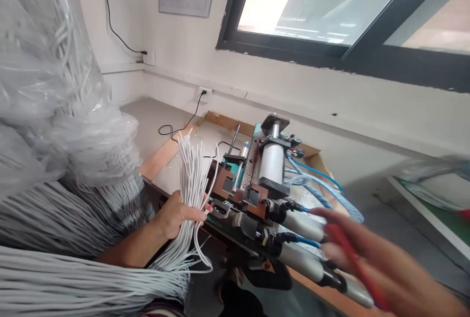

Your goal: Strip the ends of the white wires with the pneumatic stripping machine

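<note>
While left grip [178, 218] clasps wires [193, 172], right grip [378, 253] a red object [350, 253], a wall [179, 42] backs the table [151, 111].

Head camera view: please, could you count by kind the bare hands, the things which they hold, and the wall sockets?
Bare hands: 2 (left hand, right hand)
Held bundle of thin white wires: 1
Held long red object, blurred: 1
White wall sockets: 2 (upper socket, lower socket)
Total: 6

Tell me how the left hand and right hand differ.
The left hand grips a bundle of white wires; the right hand holds a red object. The left hand looks fairly sharp, the right hand blurred. Both are bare and hold something.
</note>
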`<state>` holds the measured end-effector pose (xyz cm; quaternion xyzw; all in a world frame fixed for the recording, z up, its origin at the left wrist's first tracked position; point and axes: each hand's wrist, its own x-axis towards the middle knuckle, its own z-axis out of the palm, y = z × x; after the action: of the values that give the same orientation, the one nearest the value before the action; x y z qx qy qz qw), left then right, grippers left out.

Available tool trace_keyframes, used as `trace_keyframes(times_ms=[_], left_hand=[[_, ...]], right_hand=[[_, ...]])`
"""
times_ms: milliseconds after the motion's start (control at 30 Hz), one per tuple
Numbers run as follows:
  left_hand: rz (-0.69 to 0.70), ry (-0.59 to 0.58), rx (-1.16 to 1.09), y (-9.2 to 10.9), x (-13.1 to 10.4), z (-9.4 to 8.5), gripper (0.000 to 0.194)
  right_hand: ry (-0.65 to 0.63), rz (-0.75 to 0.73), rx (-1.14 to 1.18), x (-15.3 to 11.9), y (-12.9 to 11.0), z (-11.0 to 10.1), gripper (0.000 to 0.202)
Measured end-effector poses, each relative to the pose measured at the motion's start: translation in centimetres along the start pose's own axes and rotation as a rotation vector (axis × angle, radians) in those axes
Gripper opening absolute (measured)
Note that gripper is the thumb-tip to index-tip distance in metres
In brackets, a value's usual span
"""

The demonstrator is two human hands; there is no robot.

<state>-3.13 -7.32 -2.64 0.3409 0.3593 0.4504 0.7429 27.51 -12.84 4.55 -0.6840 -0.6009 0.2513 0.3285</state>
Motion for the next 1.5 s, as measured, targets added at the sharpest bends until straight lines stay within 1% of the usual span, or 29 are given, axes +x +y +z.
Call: trace_keyframes(times_ms=[33, 100, 133, 200, 267, 433, 500, 733, 900, 1033, 1133, 1267, 1333, 1400, 1467, 1500], left_hand=[[-0.006, -0.009, 0.003, 0.2, 0.2, 0.2, 0.033], [-0.014, -0.027, 0.011, 0.4, 0.6, 0.7, 0.035], [-0.016, -0.037, 0.018, 0.6, 0.7, 0.9, 0.035], [-0.017, -0.051, 0.037, 0.8, 1.0, 1.1, 0.036], [-0.019, -0.058, 0.053, 0.9, 1.2, 1.3, 0.035], [-0.028, -0.076, 0.082, 1.2, 1.8, 1.6, 0.037], [-0.028, -0.093, 0.089, 1.3, 2.0, 1.7, 0.038], [-0.041, -0.097, 0.103, 1.6, 2.3, 2.2, 0.040], [-0.025, -0.108, 0.100, 1.7, 2.5, 2.4, 0.039], [-0.025, -0.090, 0.104, 1.5, 2.6, 2.3, 0.040], [-0.034, -0.080, 0.112, 1.5, 2.7, 2.3, 0.041], [-0.033, -0.098, 0.099, 1.5, 2.7, 2.4, 0.041], [-0.030, -0.112, 0.086, 1.5, 2.8, 2.3, 0.040], [-0.027, -0.115, 0.072, 1.3, 2.7, 2.2, 0.039], [-0.017, -0.107, 0.066, 1.1, 2.6, 1.9, 0.040], [-0.008, -0.100, 0.068, 1.0, 2.4, 1.8, 0.041]], right_hand=[[-0.180, -0.002, -0.076, -0.2, -1.8, 1.4, 0.047], [-0.377, -0.069, -0.132, -0.4, -4.6, 3.7, 0.047], [-0.427, -0.101, -0.135, -0.3, -5.7, 4.5, 0.043], [-0.490, -0.146, -0.104, 0.1, -7.1, 5.5, 0.035], [-0.532, -0.166, -0.057, 0.6, -7.9, 6.1, 0.031], [-0.671, -0.179, -0.020, 1.9, -8.7, 6.9, 0.036], [-0.700, -0.171, -0.013, 2.2, -8.7, 7.2, 0.037], [-0.694, -0.131, 0.009, 2.6, -8.3, 7.4, 0.037], [-0.662, -0.146, 0.009, 2.6, -8.0, 7.3, 0.033], [-0.698, -0.113, 0.009, 2.6, -7.9, 7.3, 0.032], [-0.734, -0.074, 0.027, 2.7, -7.3, 7.5, 0.030], [-0.724, -0.070, 0.070, 2.6, -6.2, 8.4, 0.030], [-0.695, -0.090, 0.083, 2.5, -6.1, 8.7, 0.030], [-0.621, -0.119, 0.092, 2.2, -6.2, 8.4, 0.030], [-0.494, -0.122, 0.071, 1.7, -6.0, 7.1, 0.030], [-0.415, -0.098, 0.044, 1.4, -5.4, 6.1, 0.031]])
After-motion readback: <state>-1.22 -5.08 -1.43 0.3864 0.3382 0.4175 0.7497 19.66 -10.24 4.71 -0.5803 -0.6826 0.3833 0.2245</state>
